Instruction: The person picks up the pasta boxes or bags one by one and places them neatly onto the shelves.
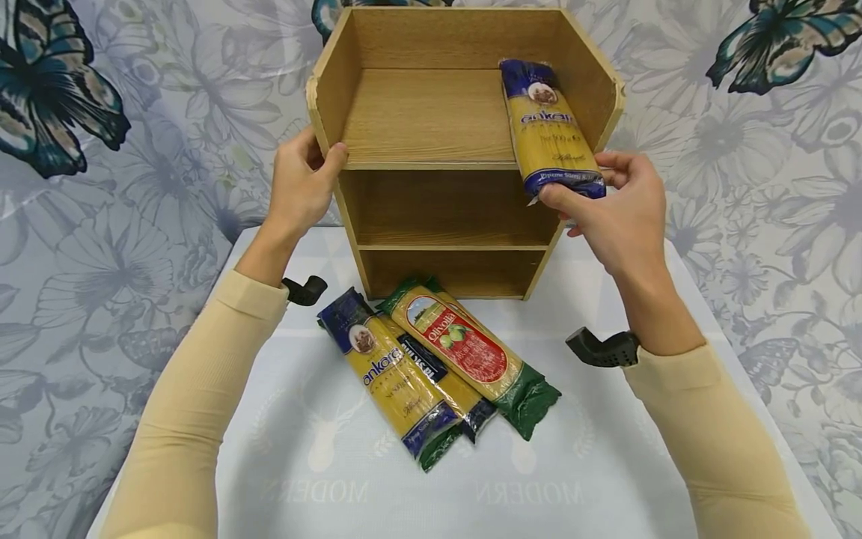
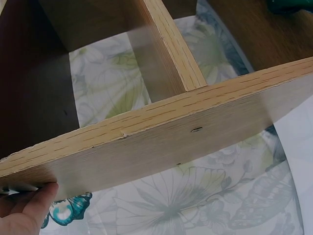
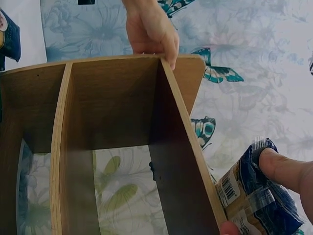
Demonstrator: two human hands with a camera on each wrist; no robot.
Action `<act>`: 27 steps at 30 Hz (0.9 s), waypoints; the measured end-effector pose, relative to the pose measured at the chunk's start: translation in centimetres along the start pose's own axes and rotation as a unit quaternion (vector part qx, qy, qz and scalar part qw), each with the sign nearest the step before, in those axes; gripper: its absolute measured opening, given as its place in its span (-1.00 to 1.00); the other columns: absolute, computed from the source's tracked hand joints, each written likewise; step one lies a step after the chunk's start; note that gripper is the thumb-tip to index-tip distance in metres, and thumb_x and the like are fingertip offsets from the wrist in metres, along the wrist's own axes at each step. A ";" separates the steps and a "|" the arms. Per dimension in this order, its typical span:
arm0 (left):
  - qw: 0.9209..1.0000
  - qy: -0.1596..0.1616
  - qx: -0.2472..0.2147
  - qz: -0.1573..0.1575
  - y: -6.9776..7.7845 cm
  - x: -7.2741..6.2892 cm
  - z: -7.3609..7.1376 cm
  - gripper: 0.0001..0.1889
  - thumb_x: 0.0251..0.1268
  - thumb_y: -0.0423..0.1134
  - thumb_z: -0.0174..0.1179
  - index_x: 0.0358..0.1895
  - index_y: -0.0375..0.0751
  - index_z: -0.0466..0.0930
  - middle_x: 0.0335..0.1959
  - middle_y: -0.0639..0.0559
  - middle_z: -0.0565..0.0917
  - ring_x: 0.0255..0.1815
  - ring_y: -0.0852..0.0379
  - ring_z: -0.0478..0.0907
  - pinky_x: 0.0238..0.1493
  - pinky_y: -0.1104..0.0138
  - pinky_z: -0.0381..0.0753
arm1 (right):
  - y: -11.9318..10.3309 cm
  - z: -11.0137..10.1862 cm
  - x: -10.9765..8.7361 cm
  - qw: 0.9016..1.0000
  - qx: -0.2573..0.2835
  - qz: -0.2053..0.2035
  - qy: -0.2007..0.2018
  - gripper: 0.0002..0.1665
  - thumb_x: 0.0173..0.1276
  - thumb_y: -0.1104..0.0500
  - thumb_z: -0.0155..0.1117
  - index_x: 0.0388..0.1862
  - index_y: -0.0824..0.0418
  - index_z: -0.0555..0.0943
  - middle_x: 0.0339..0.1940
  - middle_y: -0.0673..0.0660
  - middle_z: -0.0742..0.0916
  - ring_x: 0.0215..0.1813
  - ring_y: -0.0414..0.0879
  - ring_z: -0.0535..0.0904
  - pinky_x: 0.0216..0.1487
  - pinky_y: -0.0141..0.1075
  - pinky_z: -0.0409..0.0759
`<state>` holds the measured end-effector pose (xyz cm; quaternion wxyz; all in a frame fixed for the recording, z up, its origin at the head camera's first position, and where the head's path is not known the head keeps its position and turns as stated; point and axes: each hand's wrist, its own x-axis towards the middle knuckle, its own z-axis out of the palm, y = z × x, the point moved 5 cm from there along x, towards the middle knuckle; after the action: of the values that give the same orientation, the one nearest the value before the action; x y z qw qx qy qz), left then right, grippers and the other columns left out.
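A small wooden shelf unit (image 1: pixel 431 112) stands at the back of the table, with a walled top and two compartments below. My left hand (image 1: pixel 303 180) grips its left side near the top board; in the left wrist view the fingers (image 2: pixel 34 210) lie against the outer side panel. With my right hand (image 1: pixel 616 202), I hold the near end of a yellow and blue pasta packet (image 1: pixel 548 135), thumb on top. This packet lies along the right wall of the top shelf, its near end jutting past the front edge. In the right wrist view the thumb presses its blue wrapper (image 3: pixel 264 196).
Three more pasta packets lie overlapping on the white tablecloth (image 1: pixel 303 434) before the unit: a blue-ended one (image 1: pixel 390 374), a dark-labelled one (image 1: pixel 438 367) and a green-ended one (image 1: pixel 471 344). Patterned butterfly fabric (image 1: pixel 121 262) hangs behind and beside the table.
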<state>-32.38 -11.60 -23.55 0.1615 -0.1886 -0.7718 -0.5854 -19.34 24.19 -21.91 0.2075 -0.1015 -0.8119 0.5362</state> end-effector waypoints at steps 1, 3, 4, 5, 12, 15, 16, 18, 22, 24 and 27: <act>1.000 0.001 0.001 -0.001 0.0 0.0 0.0 -0.62 0.48 -0.25 0.13 0.27 -0.30 0.58 0.02 -0.18 0.69 -0.05 0.11 0.64 -0.01 0.33 0.58 | 0.0 0.0 0.2 1.000 -0.001 -0.001 0.004 -0.12 0.07 0.01 0.68 0.26 0.18 0.37 -0.03 0.10 0.58 -0.39 -0.09 0.64 -0.47 -0.41 0.62; 1.000 0.003 0.002 -0.001 0.0 0.1 0.0 -0.63 0.48 -0.25 0.13 0.26 -0.30 0.59 0.00 -0.17 0.70 -0.07 0.12 0.64 -0.03 0.34 0.58 | 0.1 0.1 0.6 1.000 -0.003 -0.004 0.012 -0.13 0.05 -0.01 0.69 0.22 0.17 0.38 -0.07 0.08 0.57 -0.34 -0.10 0.62 -0.49 -0.42 0.61; 1.000 0.004 0.003 -0.002 0.0 0.1 0.0 -0.63 0.48 -0.26 0.13 0.25 -0.30 0.60 0.00 -0.16 0.70 -0.08 0.12 0.64 -0.04 0.34 0.57 | 0.1 0.2 0.8 1.000 -0.005 -0.004 0.016 -0.13 0.04 -0.02 0.69 0.20 0.17 0.38 -0.09 0.08 0.57 -0.34 -0.10 0.62 -0.50 -0.42 0.61; 1.000 0.004 0.003 -0.001 0.0 0.1 0.0 -0.64 0.48 -0.26 0.13 0.24 -0.30 0.60 -0.01 -0.16 0.70 -0.08 0.12 0.64 -0.05 0.35 0.57 | 0.2 0.3 1.0 1.000 -0.007 -0.006 0.020 -0.13 0.02 -0.03 0.70 0.18 0.17 0.39 -0.10 0.08 0.57 -0.32 -0.10 0.61 -0.51 -0.42 0.61; 1.000 0.007 0.001 0.003 -0.1 0.1 0.1 -0.65 0.48 -0.28 0.13 0.22 -0.32 0.61 -0.03 -0.14 0.70 -0.11 0.13 0.64 -0.07 0.36 0.57 | 0.3 0.7 2.0 0.997 -0.055 -0.027 0.051 -0.13 -0.01 -0.14 0.69 0.13 0.18 0.42 -0.13 0.03 0.54 -0.25 -0.14 0.58 -0.41 -0.46 0.60; 1.000 0.010 0.000 0.005 -0.1 0.1 0.1 -0.67 0.47 -0.29 0.13 0.19 -0.33 0.62 -0.07 -0.12 0.70 -0.14 0.14 0.63 -0.09 0.37 0.56 | 0.4 0.8 2.5 0.993 -0.076 -0.043 0.076 -0.17 -0.03 -0.21 0.67 0.03 0.16 0.44 -0.12 0.00 0.55 -0.15 -0.17 0.54 -0.26 -0.45 0.57; 1.000 0.011 0.000 0.006 -0.1 0.1 0.1 -0.67 0.47 -0.29 0.13 0.19 -0.33 0.63 -0.08 -0.11 0.70 -0.14 0.14 0.63 -0.09 0.37 0.56 | 0.5 0.8 2.7 0.992 -0.082 -0.047 0.086 -0.19 -0.04 -0.23 0.67 -0.01 0.14 0.44 -0.13 0.00 0.55 -0.13 -0.18 0.53 -0.22 -0.44 0.55; 1.000 0.011 0.002 0.007 -0.1 0.2 0.1 -0.67 0.47 -0.29 0.13 0.18 -0.33 0.63 -0.10 -0.09 0.70 -0.15 0.15 0.62 -0.11 0.37 0.55 | 0.5 0.9 2.9 0.989 -0.089 -0.059 0.104 -0.21 -0.07 -0.25 0.67 -0.08 0.13 0.44 -0.16 -0.02 0.55 -0.12 -0.20 0.50 -0.17 -0.40 0.50; 1.000 0.015 0.007 0.005 -0.2 0.0 -0.2 -0.69 0.46 -0.28 0.12 0.14 -0.33 0.65 -0.15 -0.07 0.69 -0.20 0.15 0.60 -0.17 0.37 0.52 | 0.5 1.2 3.1 0.985 -0.090 -0.076 0.127 -0.23 -0.12 -0.26 0.68 -0.16 0.10 0.44 -0.24 -0.06 0.55 -0.17 -0.23 0.50 -0.18 -0.40 0.45; 1.000 0.017 0.006 0.004 -0.2 0.0 -0.1 -0.70 0.46 -0.28 0.12 0.13 -0.33 0.65 -0.16 -0.06 0.69 -0.21 0.14 0.59 -0.17 0.37 0.52 | 0.5 1.2 3.1 0.984 -0.089 -0.078 0.130 -0.23 -0.13 -0.27 0.69 -0.18 0.09 0.43 -0.26 -0.08 0.55 -0.19 -0.24 0.49 -0.19 -0.40 0.44; 1.000 0.013 -0.002 0.001 -0.3 0.2 0.2 -0.69 0.47 -0.28 0.12 0.15 -0.33 0.63 -0.12 -0.08 0.68 -0.18 0.13 0.60 -0.13 0.36 0.53 | 0.7 1.0 3.2 0.986 -0.087 -0.073 0.125 -0.23 -0.12 -0.26 0.69 -0.16 0.07 0.43 -0.27 -0.09 0.54 -0.20 -0.24 0.48 -0.19 -0.40 0.42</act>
<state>-32.71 -11.44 -23.71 0.1715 -0.1824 -0.7686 -0.5887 -22.63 24.88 -22.14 0.3363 -0.1253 -0.8283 0.4302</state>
